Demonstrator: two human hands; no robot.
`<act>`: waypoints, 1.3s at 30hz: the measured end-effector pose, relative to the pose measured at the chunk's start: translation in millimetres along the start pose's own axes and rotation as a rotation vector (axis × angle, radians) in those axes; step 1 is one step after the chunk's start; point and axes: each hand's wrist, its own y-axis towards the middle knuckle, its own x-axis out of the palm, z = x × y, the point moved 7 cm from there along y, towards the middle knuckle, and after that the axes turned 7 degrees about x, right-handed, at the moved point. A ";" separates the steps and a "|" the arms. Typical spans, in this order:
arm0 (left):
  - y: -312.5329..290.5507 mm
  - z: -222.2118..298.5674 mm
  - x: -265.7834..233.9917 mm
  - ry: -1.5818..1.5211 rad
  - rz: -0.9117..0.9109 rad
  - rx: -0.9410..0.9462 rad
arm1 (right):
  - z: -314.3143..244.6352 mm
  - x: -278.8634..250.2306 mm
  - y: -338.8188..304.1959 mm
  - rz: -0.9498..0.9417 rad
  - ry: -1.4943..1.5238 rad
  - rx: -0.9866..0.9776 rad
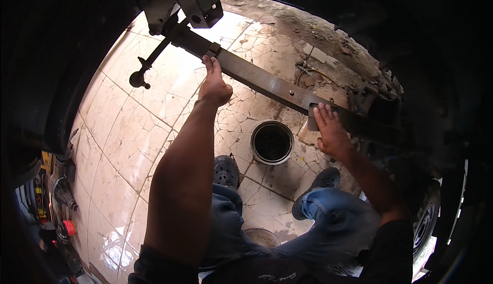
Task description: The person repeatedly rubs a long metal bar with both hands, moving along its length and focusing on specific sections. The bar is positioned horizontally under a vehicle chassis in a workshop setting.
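Observation:
A long metal beam (257,78) runs from the upper left down to the right, grey and bare in its middle and darker toward both ends. My left hand (214,86) touches its near face by a small dark bracket (214,49), index and middle fingers stretched out, the others bent. Farther right, my right hand (333,132) lies with fingers extended across a dark, flat, square-cornered piece (312,117) against the beam. Whether that piece is loose or fixed I cannot tell. Left of the beam's far end, a dark rod with a ball joint (137,79) sticks out.
An open round can (272,142), dark inside, stands on the cracked tile floor (123,130) below the beam. My shoes flank it. Overhead hangs a dark bracket with holes (200,14). Tools and a red round object (69,227) lie at left; a wheel (426,225) is at right.

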 end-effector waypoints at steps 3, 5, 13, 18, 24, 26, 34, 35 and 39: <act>-2.3 4.0 -4.0 0.011 -0.037 -0.029 | 38.2 2.8 5.2 0.036 -0.063 0.086; -0.1 8.4 -5.6 -0.015 -0.075 -0.022 | 57.9 5.2 6.4 0.020 -0.087 0.192; -2.6 4.7 -7.0 -0.041 -0.069 -0.043 | 23.4 -2.0 7.1 0.015 -0.022 0.079; -3.5 2.8 -6.5 -0.006 -0.100 -0.041 | 24.9 -4.9 7.6 -0.089 -0.100 0.232; -1.3 3.1 -6.0 -0.031 -0.031 0.005 | 38.3 0.2 12.6 -0.031 -0.093 0.090; 0.7 1.1 -5.1 -0.040 -0.072 -0.011 | 55.6 4.5 9.5 -0.042 -0.132 0.171; 1.5 2.8 -3.6 -0.033 -0.057 0.002 | 32.4 -2.4 10.4 -0.033 -0.048 0.081; 2.8 2.8 -3.2 -0.020 -0.060 0.010 | 45.5 -0.8 11.9 -0.026 -0.070 0.134; -1.4 -3.1 1.9 -0.030 -0.057 0.026 | 11.4 3.5 -2.1 -0.040 -0.107 0.142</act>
